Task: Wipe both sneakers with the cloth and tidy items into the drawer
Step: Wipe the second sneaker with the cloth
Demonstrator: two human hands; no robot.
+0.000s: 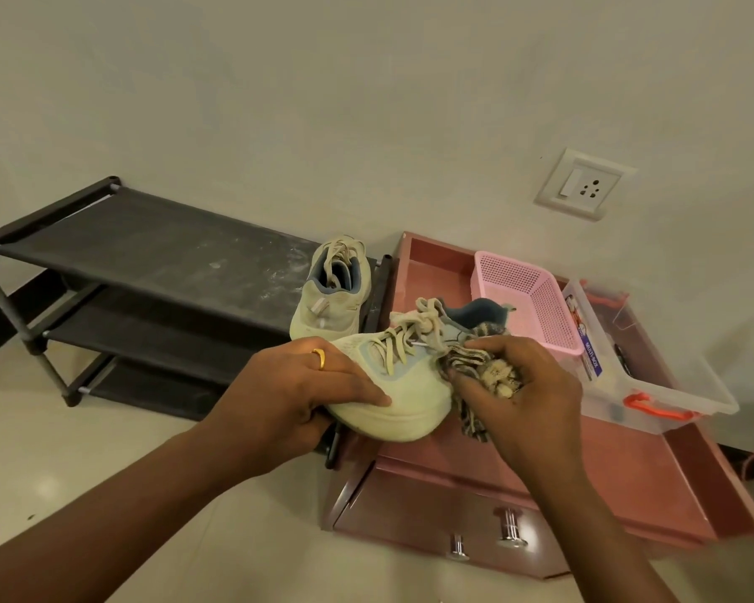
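My left hand [297, 385] clamps the toe of the pale sneaker [392, 385] to steady it above the pink drawer unit [562, 480], so my right hand [523, 393], fingers bunched around the striped cloth [475, 367], can rub the side nearest those fingers.

A pink basket [527, 298] and a clear storage box [654, 385] are blocking the far side of the cabinet top [619, 467]; the shoe rack shelf [149, 241] is lying open.

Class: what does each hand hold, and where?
Left hand grips the pale mesh sneaker by its toe; right hand clutches the striped cloth around its middle.
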